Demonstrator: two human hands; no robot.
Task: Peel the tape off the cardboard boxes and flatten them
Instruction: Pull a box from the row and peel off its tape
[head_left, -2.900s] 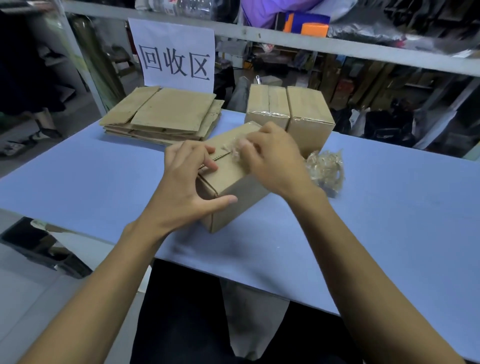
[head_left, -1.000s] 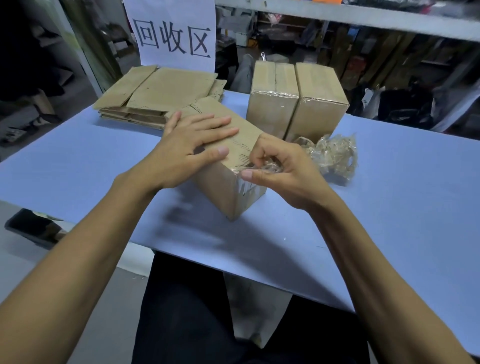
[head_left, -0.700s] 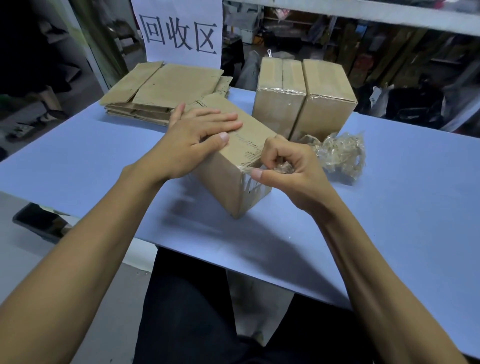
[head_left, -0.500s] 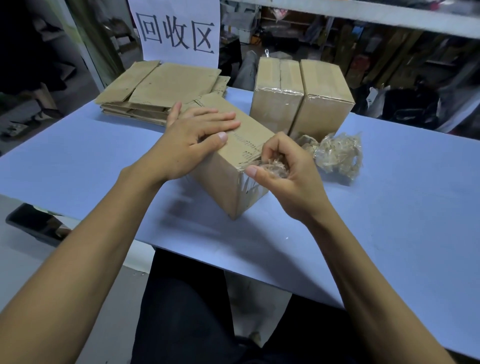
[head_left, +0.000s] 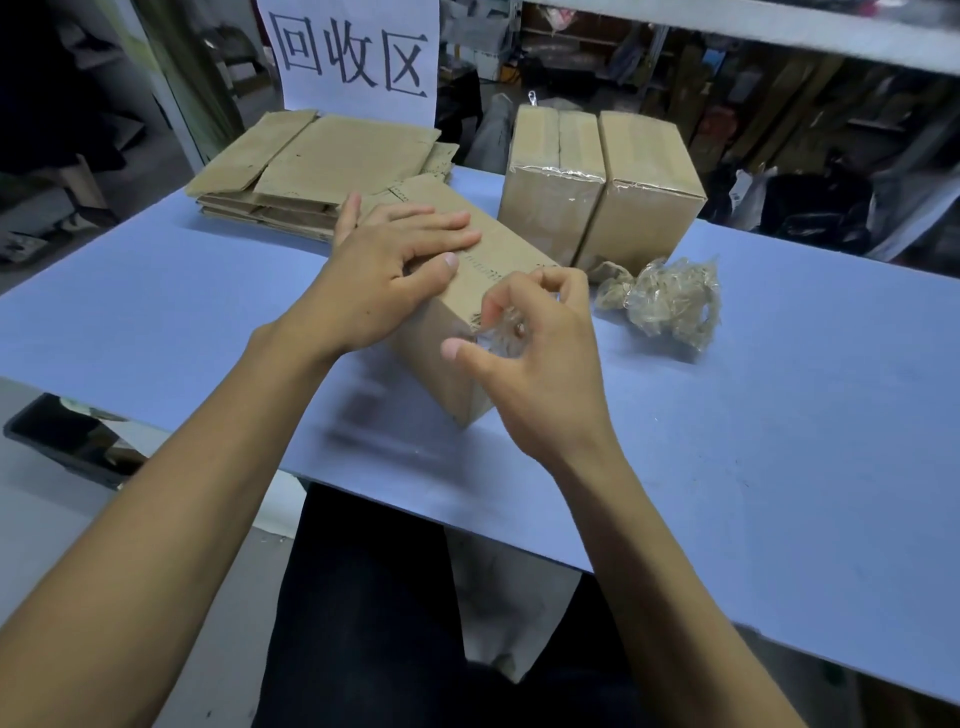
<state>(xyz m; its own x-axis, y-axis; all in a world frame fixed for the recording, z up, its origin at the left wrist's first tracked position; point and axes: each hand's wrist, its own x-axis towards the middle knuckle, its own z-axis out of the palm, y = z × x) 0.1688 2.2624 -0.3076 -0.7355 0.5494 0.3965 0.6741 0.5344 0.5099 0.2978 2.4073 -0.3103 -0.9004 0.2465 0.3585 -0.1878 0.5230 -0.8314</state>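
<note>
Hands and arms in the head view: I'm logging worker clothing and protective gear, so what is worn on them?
Nothing is worn. The left hand and right hand are bare, with no gloves, rings or watch visible. Both forearms are uncovered as far up as the picture shows, with no sleeve in view. Fingernails are short and unpainted.

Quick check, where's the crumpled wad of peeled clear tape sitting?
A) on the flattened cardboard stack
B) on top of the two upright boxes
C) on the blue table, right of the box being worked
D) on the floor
C: the crumpled wad of clear tape lies on the blue table, right of the brown cardboard box under both hands.
</note>
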